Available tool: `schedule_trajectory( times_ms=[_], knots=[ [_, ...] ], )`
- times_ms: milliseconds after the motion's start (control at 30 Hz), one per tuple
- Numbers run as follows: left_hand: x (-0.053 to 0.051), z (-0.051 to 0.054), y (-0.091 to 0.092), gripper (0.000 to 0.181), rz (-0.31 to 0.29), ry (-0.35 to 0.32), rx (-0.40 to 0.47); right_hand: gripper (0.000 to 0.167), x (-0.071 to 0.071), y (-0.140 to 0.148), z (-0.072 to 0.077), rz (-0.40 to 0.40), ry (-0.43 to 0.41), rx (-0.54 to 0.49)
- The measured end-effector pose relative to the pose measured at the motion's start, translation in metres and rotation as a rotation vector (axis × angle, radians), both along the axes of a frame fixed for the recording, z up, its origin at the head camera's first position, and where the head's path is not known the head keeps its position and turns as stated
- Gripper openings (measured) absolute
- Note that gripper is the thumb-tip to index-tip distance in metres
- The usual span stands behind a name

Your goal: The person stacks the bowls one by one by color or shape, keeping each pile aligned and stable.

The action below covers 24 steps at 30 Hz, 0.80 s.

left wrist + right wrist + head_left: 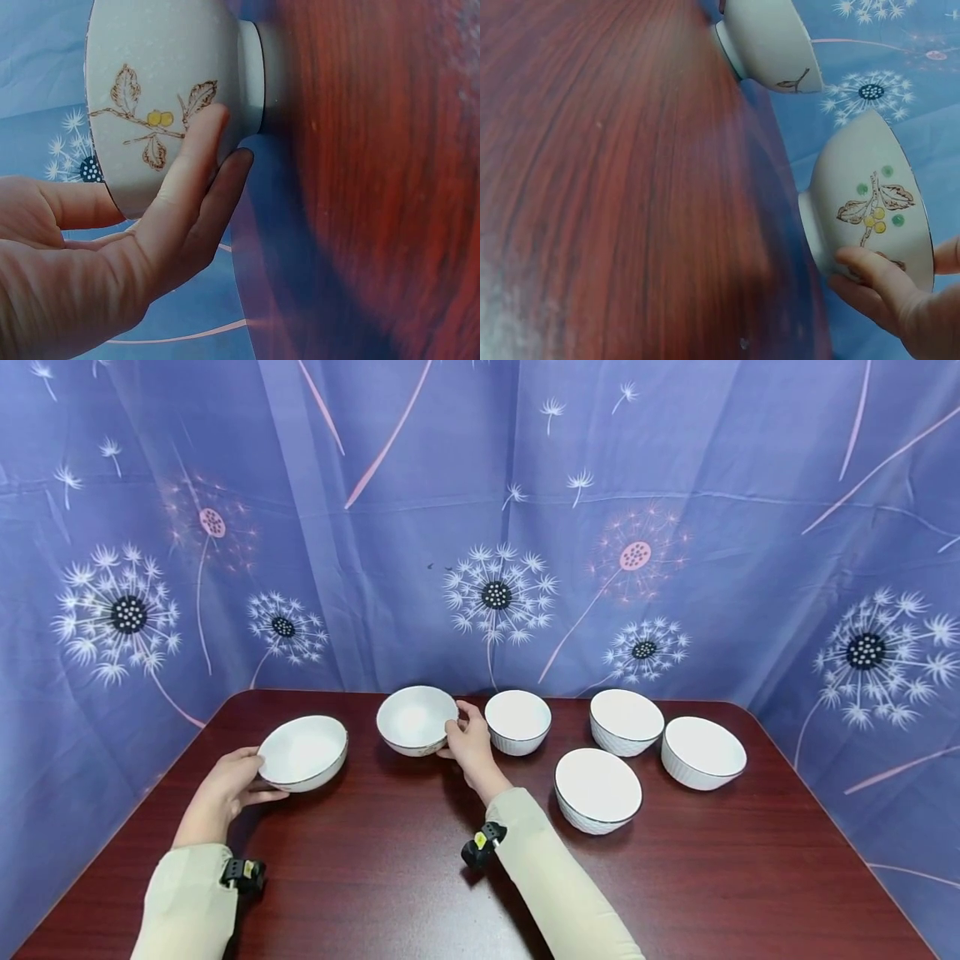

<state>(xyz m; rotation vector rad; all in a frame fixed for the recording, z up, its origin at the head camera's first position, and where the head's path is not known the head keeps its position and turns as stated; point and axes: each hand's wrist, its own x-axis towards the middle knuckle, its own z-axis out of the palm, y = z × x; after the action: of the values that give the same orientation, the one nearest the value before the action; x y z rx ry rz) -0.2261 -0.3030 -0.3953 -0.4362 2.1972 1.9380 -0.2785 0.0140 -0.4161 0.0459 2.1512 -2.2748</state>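
Left hand (225, 781) pinches the left bowl (303, 752) by one side; we'd worry that lopsided hold slips. Right hand (472, 750) pinches the middle bowl (416, 718) at the table (375, 860)'s back; its knuckles could bump the ribbed bowl (517, 717). We can't tell whether either base touches down, and the right wrist view crops that hand.

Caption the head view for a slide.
Left hand and right hand each grip a white bowl; five more bowls stand on the table.

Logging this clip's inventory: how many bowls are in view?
6: one bowl in the left hand, another bowl in the right hand, a third bowl beside that hand, a back bowl, front bowl and rightmost bowl farther right. None appears hidden.
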Motion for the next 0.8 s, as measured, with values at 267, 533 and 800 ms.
schedule_trajectory(
  times_ms=[267, 533, 800],
  knots=[
    [0.0, -0.002, -0.001, 0.054, 0.016, -0.01, 0.017, 0.05, 0.01, 0.005, 0.007, 0.052, 0.01, -0.009],
    [-0.001, -0.003, -0.002, 0.053, 0.006, -0.001, 0.01, 0.05, 0.021, 0.012, 0.009, 0.075, 0.008, -0.013],
    [-0.001, -0.001, -0.002, 0.053, -0.002, 0.005, 0.016, 0.05, 0.03, 0.022, 0.01, 0.093, 0.011, -0.025]
  ],
)
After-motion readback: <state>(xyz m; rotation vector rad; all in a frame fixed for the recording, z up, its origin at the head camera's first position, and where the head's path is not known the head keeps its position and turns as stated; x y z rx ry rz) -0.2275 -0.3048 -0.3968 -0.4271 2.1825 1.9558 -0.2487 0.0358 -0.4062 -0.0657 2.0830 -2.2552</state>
